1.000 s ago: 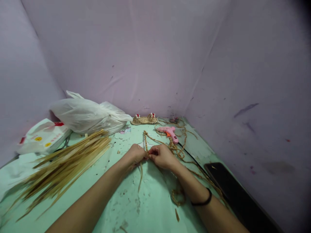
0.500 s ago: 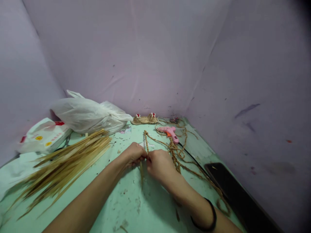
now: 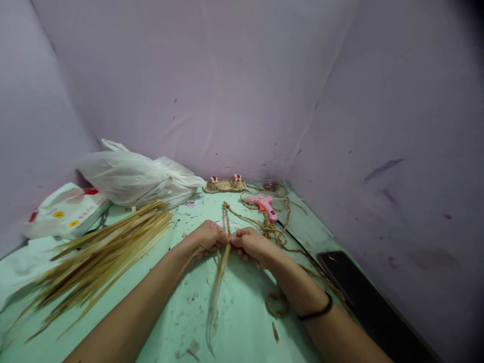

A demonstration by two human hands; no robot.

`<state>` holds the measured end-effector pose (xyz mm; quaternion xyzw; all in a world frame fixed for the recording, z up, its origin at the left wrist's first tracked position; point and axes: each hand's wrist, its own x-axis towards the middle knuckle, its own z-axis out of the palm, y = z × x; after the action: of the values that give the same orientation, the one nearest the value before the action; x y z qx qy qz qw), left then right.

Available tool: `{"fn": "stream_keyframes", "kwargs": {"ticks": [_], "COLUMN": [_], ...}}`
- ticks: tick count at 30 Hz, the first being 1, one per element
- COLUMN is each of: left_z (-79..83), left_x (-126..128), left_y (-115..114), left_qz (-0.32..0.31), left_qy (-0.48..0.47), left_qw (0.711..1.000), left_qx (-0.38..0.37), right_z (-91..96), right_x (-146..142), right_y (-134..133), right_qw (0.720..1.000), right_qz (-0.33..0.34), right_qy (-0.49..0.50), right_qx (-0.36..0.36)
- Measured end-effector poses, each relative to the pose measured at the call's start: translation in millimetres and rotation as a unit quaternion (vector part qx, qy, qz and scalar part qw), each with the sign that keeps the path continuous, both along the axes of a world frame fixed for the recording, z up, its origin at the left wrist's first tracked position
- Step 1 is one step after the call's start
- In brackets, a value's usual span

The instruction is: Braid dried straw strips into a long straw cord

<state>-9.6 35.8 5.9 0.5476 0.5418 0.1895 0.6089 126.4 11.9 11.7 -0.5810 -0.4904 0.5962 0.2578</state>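
Observation:
A thin braid [image 3: 227,218] of tan dried straw runs from mid-table toward me, and both hands pinch its near end. My left hand [image 3: 210,237] is closed on it from the left, with the fingertips close to those of my right hand [image 3: 249,243], which grips from the right. Below the fingers a loose pale straw strand [image 3: 217,297] hangs toward the table's near side. The finished braid continues right from its far tip into a coiled heap [image 3: 278,232], partly hidden by my right hand and forearm.
A straw bundle [image 3: 109,257] lies left, with a white plastic bag [image 3: 139,176] and a white package [image 3: 71,209] behind. At right are a pink glue gun [image 3: 266,205] with its black cord and a dark phone [image 3: 336,267]. Straw slippers [image 3: 225,185] sit by the wall.
My right hand has turned and opened its angle, moving slightly right. The loose strand now stretches longer toward me, and a braid loop shows beside my right forearm.

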Motion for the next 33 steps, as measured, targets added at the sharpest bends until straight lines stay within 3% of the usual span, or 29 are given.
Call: {"fn": "stream_keyframes", "kwargs": {"ticks": [4, 13, 17, 21, 24, 28, 30, 33], "left_z": [4.6, 2.1, 12.3, 28.8, 44.3, 69.9, 79.6, 81.9], "left_x": [0, -2, -12, -36, -64, -105, -121, -135], "left_y": [-2, -1, 0, 10, 19, 20, 14, 9], "left_qz": [-0.006, -0.042, -0.075, -0.079, 0.011, 0.146, 0.144, 0.082], "left_qy": [0.027, 0.064, 0.105, 0.149, 0.223, 0.398, 0.431, 0.414], "left_qw": [0.999, 0.996, 0.99, 0.985, 0.969, 0.878, 0.858, 0.883], "left_qx": [0.019, 0.056, 0.061, 0.044, 0.103, 0.224, 0.24, 0.207], "right_z": [-8.8, -15.2, -14.2, -19.2, -23.6, -25.3, -25.0, -24.2], "right_x": [3, 6, 6, 7, 9, 9, 9, 9], "right_y": [3, 5, 5, 6, 7, 6, 7, 7], "right_qw": [0.998, 0.999, 0.999, 0.999, 0.999, 1.0, 1.0, 0.999], "right_qz": [-0.034, -0.025, -0.03, -0.031, -0.021, -0.012, -0.015, -0.011], "right_qy": [-0.019, 0.008, 0.011, 0.037, 0.034, 0.015, 0.024, 0.043], "right_qx": [0.043, 0.03, 0.033, 0.019, 0.017, 0.014, 0.007, 0.007]}}
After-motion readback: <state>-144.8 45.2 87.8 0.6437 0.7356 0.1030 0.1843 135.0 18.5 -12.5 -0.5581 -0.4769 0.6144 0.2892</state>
